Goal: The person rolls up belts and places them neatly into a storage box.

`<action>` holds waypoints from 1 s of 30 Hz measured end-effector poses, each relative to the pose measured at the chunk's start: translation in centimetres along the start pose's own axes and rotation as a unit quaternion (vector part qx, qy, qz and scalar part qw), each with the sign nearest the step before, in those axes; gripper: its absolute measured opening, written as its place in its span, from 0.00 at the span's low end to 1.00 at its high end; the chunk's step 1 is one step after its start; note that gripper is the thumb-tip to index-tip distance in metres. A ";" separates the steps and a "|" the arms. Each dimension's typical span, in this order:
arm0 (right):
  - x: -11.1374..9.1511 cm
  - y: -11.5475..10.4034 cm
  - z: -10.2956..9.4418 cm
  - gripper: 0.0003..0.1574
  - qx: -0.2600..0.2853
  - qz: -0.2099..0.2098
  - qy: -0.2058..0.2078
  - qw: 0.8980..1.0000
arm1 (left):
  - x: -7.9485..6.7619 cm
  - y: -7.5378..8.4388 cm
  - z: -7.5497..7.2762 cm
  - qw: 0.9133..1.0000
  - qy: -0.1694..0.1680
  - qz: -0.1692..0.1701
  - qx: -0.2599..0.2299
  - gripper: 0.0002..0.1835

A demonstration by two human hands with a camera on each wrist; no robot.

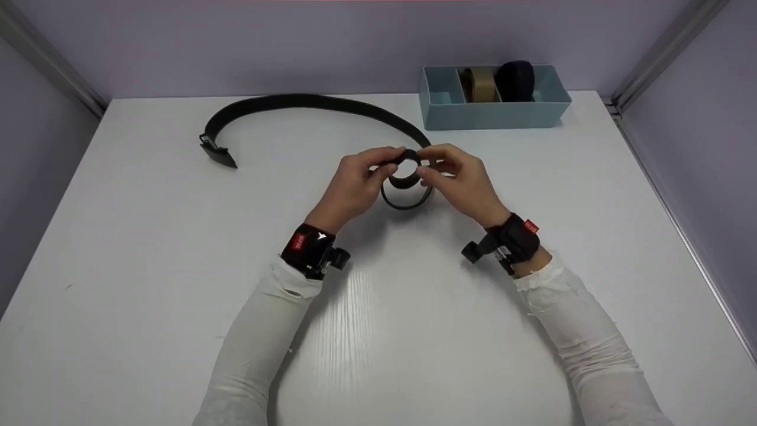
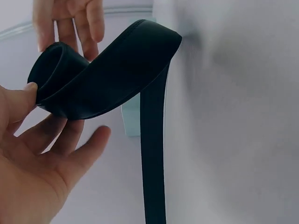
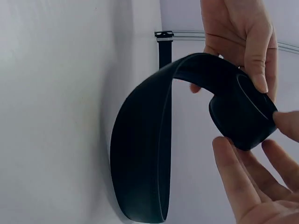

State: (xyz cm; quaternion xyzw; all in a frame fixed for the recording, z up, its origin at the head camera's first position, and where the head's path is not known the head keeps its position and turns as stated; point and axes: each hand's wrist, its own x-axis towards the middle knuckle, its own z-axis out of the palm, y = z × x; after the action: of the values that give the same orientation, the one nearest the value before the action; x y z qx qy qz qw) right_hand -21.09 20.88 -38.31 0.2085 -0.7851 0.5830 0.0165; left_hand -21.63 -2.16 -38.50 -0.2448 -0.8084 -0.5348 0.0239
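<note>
A black belt (image 1: 307, 102) curves across the back of the white table, its buckle (image 1: 212, 145) lying at the left. The other end is curled into a small coil (image 3: 243, 112), lifted between both hands. My left hand (image 1: 355, 183) pinches the coil's left side between thumb and fingers. On the right side, my right hand (image 1: 464, 180) pinches it with thumb and fingertips. Below the coil, a loose loop of strap (image 2: 126, 65) hangs and runs on to the stretch lying on the table, as the left wrist view shows.
A light blue divided box (image 1: 497, 116) stands at the back right, near the belt. Inside it sit a tan coil (image 1: 482, 84) and a black rounded thing (image 1: 516, 81) in separate compartments. Pale walls (image 1: 266, 47) enclose the table's back and sides.
</note>
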 end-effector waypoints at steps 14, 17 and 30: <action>-0.4 0.8 0.5 0.21 0.130 0.047 0.039 0.990 | 0.1 0.1 1.3 0.997 0.065 0.025 -0.021 0.12; -0.4 0.8 0.9 0.23 0.162 0.062 0.063 0.983 | 0.3 0.1 1.4 0.993 0.100 0.007 -0.067 0.11; -0.2 1.0 1.4 0.22 0.254 0.105 0.124 0.953 | 0.2 -0.3 1.6 0.990 0.069 -0.007 -0.122 0.11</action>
State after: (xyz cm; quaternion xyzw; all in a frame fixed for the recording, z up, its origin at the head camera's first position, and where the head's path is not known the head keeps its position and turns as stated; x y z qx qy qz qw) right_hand -21.01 19.92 -39.74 0.0479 -0.6202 0.7830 -0.0013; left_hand -21.53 -0.78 -39.42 -0.2026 -0.7354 -0.6450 0.0456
